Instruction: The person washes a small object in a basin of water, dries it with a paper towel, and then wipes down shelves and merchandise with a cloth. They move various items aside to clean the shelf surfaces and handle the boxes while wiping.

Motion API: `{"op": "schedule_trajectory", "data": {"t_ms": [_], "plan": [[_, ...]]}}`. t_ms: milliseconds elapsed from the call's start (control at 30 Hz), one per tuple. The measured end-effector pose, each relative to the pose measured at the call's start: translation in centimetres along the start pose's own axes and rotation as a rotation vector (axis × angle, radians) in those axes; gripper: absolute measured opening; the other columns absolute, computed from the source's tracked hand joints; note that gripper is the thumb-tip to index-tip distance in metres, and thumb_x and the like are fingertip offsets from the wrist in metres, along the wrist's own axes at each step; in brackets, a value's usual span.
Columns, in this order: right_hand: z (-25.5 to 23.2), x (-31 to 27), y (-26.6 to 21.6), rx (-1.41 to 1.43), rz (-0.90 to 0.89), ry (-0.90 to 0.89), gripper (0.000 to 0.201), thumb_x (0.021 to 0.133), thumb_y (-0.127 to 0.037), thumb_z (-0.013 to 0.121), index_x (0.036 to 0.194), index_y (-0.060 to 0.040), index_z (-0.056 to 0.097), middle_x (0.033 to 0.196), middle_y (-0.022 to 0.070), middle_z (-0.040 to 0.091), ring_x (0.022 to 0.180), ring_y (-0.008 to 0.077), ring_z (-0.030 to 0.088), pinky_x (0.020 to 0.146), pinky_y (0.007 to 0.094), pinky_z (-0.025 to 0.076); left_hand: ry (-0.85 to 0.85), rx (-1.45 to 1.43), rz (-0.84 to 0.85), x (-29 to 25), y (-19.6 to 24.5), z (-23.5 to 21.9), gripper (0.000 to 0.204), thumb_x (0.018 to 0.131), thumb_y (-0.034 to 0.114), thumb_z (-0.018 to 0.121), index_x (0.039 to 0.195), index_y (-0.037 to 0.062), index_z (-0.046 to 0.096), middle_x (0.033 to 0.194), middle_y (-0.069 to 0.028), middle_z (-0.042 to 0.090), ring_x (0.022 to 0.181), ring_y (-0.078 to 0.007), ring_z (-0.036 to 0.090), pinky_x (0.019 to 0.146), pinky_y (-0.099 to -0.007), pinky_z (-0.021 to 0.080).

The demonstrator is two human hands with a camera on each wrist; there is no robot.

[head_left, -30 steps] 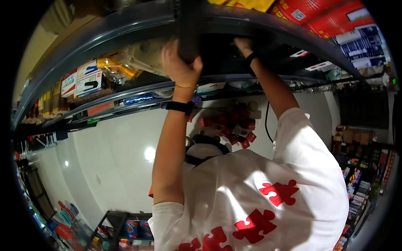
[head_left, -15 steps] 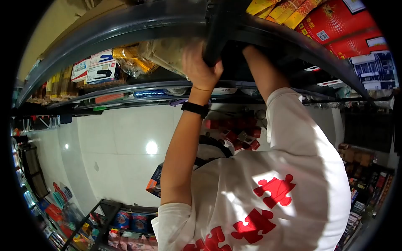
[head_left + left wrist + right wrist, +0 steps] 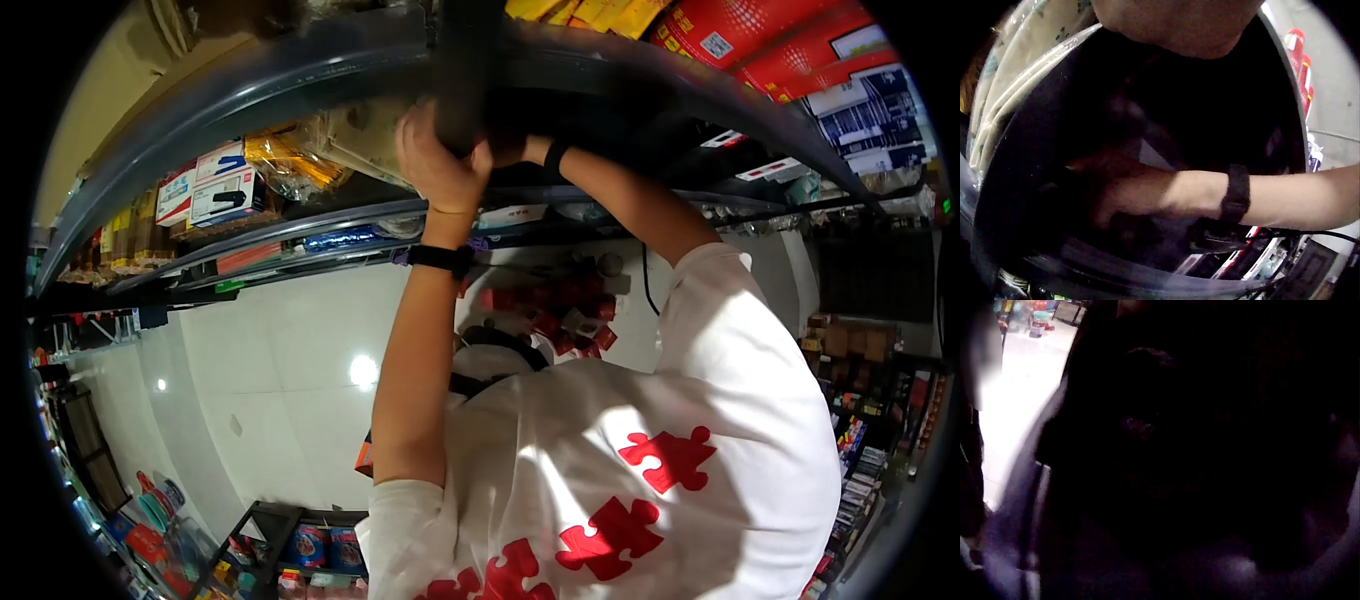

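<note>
In the head view, my left hand [image 3: 438, 165] grips the dark upright post [image 3: 465, 75] at the shelf front, fingers to its left and thumb to its right. My right hand [image 3: 514, 150] reaches into the dark shelf bay, just behind and right of the left hand. The left wrist view has the right hand [image 3: 1132, 190] deep in shadow, a black band [image 3: 1236, 194] on its wrist. I cannot tell whether its fingers hold anything. Almost everything in the right wrist view is black. Beside the left hand lies a beige plastic-wrapped pack [image 3: 365, 135].
Left along the shelf are stapler boxes [image 3: 225, 195] and a bag of yellow-orange items [image 3: 295, 165]. Red boxes [image 3: 740, 40] fill the upper right. Metal shelf rails [image 3: 290, 230] run below the hands. Red boxes [image 3: 550, 310] lie on the pale floor [image 3: 270, 360].
The right hand went deeper into the bay out of sight, then shifted left, close to the left hand. The left hand stays on the post; the head view swung right and back.
</note>
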State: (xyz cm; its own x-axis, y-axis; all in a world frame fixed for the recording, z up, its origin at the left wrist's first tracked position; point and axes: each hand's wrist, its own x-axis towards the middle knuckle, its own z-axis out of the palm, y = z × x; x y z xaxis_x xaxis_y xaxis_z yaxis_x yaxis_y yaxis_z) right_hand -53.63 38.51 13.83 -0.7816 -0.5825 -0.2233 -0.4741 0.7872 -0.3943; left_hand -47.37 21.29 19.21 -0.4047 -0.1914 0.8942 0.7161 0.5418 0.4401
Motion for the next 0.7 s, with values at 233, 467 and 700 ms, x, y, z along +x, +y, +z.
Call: {"op": "schedule_trajectory", "data": {"t_ms": [233, 467, 700], "plan": [[-2.9, -6.1, -4.4, 0.474, 0.452, -0.198, 0.052, 0.075, -0.007, 0.056, 0.127, -0.0069, 0.061, 0.106, 0.0192, 0.066, 0.099, 0.0318, 0.061, 0.089, 0.0418, 0.049, 0.020, -0.016, -0.020, 0.0, -0.3, 0.3, 0.062, 0.071, 0.027, 0.070, 0.123, -0.0008, 0.050, 0.113, -0.0200, 0.059, 0.103, -0.0438, 0.056, 0.093, -0.0520, 0.044], [0.8, -12.2, 0.5, 0.770, 0.561, 0.304, 0.068, 0.071, -0.005, 0.061, 0.138, -0.0029, 0.050, 0.117, 0.0202, 0.064, 0.110, 0.0312, 0.061, 0.092, 0.0363, 0.048, 0.034, 0.014, -0.003, -0.2, -0.8, 0.8, 0.064, 0.071, 0.027, 0.070, 0.124, -0.0008, 0.050, 0.114, -0.0195, 0.059, 0.104, -0.0443, 0.056, 0.093, -0.0520, 0.045], [7.9, -14.0, -13.7, 0.258, 0.423, 0.565, 0.066, 0.069, -0.009, 0.068, 0.134, -0.0115, 0.055, 0.119, 0.0204, 0.064, 0.100, 0.0376, 0.065, 0.088, 0.0443, 0.054, 0.036, 0.015, -0.102, -1.1, -1.1, 1.1, 0.062, 0.069, 0.021, 0.073, 0.122, -0.0020, 0.051, 0.112, -0.0216, 0.059, 0.103, -0.0428, 0.057, 0.092, -0.0496, 0.045]]}}
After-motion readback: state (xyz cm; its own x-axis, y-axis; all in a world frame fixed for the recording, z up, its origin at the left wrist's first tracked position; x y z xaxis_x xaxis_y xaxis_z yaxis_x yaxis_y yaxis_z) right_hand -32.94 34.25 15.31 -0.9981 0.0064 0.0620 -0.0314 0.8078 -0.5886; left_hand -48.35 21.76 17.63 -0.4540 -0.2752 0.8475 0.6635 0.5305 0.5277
